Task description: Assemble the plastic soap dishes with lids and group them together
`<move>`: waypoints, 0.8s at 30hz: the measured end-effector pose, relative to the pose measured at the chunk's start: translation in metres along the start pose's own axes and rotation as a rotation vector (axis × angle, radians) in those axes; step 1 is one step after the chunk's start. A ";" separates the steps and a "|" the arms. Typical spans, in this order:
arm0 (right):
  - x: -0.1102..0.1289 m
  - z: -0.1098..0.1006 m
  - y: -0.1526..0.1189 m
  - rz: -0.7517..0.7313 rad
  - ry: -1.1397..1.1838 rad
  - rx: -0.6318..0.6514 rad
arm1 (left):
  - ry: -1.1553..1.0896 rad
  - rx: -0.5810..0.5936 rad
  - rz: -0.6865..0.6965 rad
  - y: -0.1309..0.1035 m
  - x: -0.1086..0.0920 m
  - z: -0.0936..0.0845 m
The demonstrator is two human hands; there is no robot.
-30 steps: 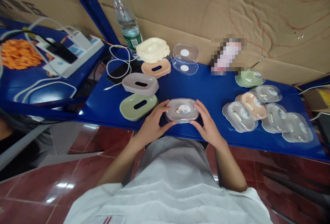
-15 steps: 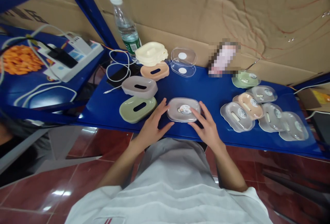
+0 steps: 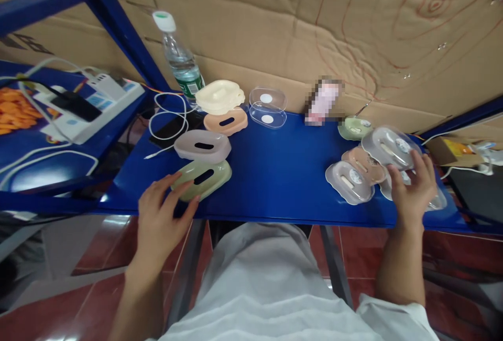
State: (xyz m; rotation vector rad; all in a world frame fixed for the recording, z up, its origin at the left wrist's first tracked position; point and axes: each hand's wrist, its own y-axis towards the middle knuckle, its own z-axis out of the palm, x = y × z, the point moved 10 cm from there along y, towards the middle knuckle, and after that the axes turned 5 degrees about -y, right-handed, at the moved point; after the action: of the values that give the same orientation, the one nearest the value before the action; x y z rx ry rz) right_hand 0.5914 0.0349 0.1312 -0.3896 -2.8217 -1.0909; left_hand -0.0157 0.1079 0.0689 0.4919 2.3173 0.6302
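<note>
Right now my right hand (image 3: pixel 417 191) is closed around an oval grey plastic dish under a glossy clear lid (image 3: pixel 387 147), holding it over the cluster at the right end of the smooth blue table (image 3: pixel 283 173). My left hand (image 3: pixel 157 220) is spread wide at the near left end of an open, pale green oval plastic tray (image 3: pixel 216 176) with one dark slot in its floor; the fingers reach over its rim, though whether they grip I can't tell. Beyond it are one grey oval tray (image 3: pixel 220 148) and one peach oval tray (image 3: pixel 214 124), three slotted trays in all. Wavy-edged cream plastic pieces (image 3: pixel 220 96) sit stacked just behind the peach one. Two thin, clear oval lids (image 3: pixel 277 101), each with a round white sticker, overlap near the creased brown cardboard (image 3: pixel 255 21). Near my right hand I count one green lidded dish (image 3: pixel 356 129), one peach lidded dish (image 3: pixel 363 165) and one grey lidded dish (image 3: pixel 349 184), with more partly hidden behind my fingers.
</note>
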 end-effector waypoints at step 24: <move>0.196 0.033 -0.053 -0.384 0.340 0.226 | 0.026 0.172 0.296 0.020 -0.068 0.063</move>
State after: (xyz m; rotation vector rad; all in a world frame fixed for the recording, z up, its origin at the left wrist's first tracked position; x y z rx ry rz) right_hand 0.3887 0.0593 0.1069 0.3383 -2.7203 -0.7783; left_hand 0.0793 0.1092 0.0735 0.9245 2.3547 0.5784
